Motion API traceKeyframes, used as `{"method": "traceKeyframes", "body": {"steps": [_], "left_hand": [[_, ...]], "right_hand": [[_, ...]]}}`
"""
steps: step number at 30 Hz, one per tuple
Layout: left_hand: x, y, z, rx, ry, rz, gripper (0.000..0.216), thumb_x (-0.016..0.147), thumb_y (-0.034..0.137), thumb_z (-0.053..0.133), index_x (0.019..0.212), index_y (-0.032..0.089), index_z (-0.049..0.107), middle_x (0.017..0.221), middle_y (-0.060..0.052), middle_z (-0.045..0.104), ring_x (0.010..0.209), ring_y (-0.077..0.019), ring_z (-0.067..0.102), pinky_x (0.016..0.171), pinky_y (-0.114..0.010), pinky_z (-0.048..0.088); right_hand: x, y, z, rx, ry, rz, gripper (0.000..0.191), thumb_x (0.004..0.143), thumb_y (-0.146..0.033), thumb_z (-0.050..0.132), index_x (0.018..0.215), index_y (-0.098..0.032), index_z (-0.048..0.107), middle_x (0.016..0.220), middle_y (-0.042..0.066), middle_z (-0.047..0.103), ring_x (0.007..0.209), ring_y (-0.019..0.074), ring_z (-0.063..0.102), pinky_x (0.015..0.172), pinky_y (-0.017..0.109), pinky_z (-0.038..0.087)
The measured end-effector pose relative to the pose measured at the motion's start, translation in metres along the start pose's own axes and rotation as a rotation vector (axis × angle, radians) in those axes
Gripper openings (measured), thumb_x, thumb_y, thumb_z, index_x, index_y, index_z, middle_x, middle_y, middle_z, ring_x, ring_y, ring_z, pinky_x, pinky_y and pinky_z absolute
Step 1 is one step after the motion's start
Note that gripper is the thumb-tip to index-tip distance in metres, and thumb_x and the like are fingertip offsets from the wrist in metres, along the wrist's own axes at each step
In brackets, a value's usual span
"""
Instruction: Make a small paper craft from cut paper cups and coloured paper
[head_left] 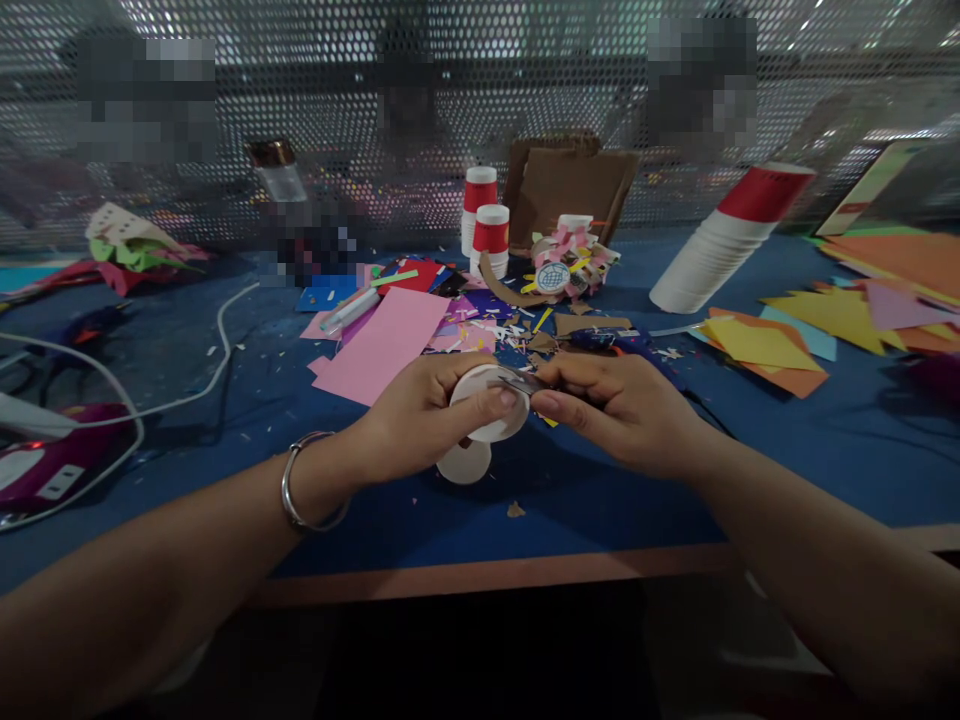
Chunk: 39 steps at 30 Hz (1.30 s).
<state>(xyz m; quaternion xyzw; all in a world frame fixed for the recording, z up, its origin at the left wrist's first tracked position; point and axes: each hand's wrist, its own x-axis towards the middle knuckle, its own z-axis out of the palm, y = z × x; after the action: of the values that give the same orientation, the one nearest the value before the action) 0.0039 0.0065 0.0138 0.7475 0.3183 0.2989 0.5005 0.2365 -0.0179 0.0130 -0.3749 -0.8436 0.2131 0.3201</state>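
Observation:
My left hand (420, 415) is closed around a white paper cup (480, 440) lying on its side, its base toward me. A silver bangle sits on that wrist. My right hand (615, 405) is closed on a small metal tool (514, 380), maybe scissors, whose tip rests at the cup's rim. Both hands meet above the blue table (600, 500), near its front edge.
A pink paper sheet (382, 345) and several paper scraps lie just behind the hands. Red-and-white cups (487, 225), a cardboard piece (574, 185) and a paper craft stand farther back. A tilted cup stack (724, 240), coloured sheets (780, 345) sit right; white cable (195, 390) left. Mesh screen behind.

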Motion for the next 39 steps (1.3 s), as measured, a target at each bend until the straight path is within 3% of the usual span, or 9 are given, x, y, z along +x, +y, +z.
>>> {"method": "traceKeyframes", "body": {"steps": [7, 14, 24, 31, 35, 39], "left_hand": [[-0.001, 0.004, 0.009, -0.24, -0.053, -0.173, 0.031, 0.09, 0.047, 0.074, 0.089, 0.017, 0.064, 0.072, 0.003, 0.06, 0.057, -0.0076, 0.051, 0.048, -0.016, 0.043], [-0.001, 0.002, 0.009, -0.154, 0.022, -0.107, 0.036, 0.089, 0.05, 0.075, 0.083, 0.016, 0.064, 0.07, 0.003, 0.059, 0.059, -0.0072, 0.05, 0.05, -0.016, 0.04], [0.0, 0.004, 0.005, -0.118, -0.022, -0.106, 0.032, 0.087, 0.045, 0.076, 0.081, 0.015, 0.065, 0.068, 0.002, 0.059, 0.058, -0.0079, 0.048, 0.051, -0.018, 0.037], [-0.003, 0.004, 0.004, -0.158, -0.065, -0.103, 0.034, 0.091, 0.048, 0.075, 0.084, 0.015, 0.067, 0.069, 0.002, 0.059, 0.058, -0.0067, 0.049, 0.05, -0.017, 0.037], [-0.003, 0.005, 0.004, -0.25, -0.081, -0.204, 0.036, 0.09, 0.052, 0.074, 0.095, 0.016, 0.069, 0.074, 0.001, 0.065, 0.056, -0.0072, 0.053, 0.049, -0.017, 0.041], [-0.002, 0.004, 0.004, -0.254, -0.033, -0.216, 0.036, 0.091, 0.051, 0.071, 0.097, 0.016, 0.069, 0.081, -0.003, 0.07, 0.058, -0.0084, 0.06, 0.049, -0.017, 0.042]], "right_hand": [[0.0, -0.003, -0.003, -0.011, 0.018, -0.006, 0.04, 0.106, -0.05, 0.052, 0.085, -0.019, 0.065, 0.069, -0.002, 0.058, 0.06, 0.0101, 0.051, 0.058, 0.026, 0.037], [0.002, -0.005, -0.006, -0.018, 0.018, 0.029, 0.045, 0.106, -0.057, 0.051, 0.085, -0.02, 0.065, 0.07, -0.001, 0.06, 0.062, 0.0115, 0.052, 0.06, 0.027, 0.037], [0.001, -0.003, -0.005, -0.036, -0.008, 0.009, 0.039, 0.106, -0.049, 0.053, 0.083, -0.019, 0.064, 0.068, -0.002, 0.059, 0.061, 0.0114, 0.051, 0.061, 0.027, 0.038], [0.0, -0.005, -0.004, -0.005, 0.021, 0.006, 0.045, 0.106, -0.055, 0.051, 0.083, -0.019, 0.067, 0.066, -0.002, 0.059, 0.056, 0.0099, 0.048, 0.056, 0.026, 0.035], [0.003, -0.004, -0.003, 0.047, 0.069, 0.057, 0.051, 0.104, -0.062, 0.05, 0.08, -0.02, 0.065, 0.067, -0.001, 0.059, 0.06, 0.0113, 0.051, 0.057, 0.026, 0.037], [0.003, 0.001, 0.0, 0.193, 0.16, 0.191, 0.052, 0.097, -0.065, 0.061, 0.072, -0.02, 0.057, 0.063, -0.003, 0.045, 0.056, 0.0102, 0.039, 0.052, 0.027, 0.03]]}}
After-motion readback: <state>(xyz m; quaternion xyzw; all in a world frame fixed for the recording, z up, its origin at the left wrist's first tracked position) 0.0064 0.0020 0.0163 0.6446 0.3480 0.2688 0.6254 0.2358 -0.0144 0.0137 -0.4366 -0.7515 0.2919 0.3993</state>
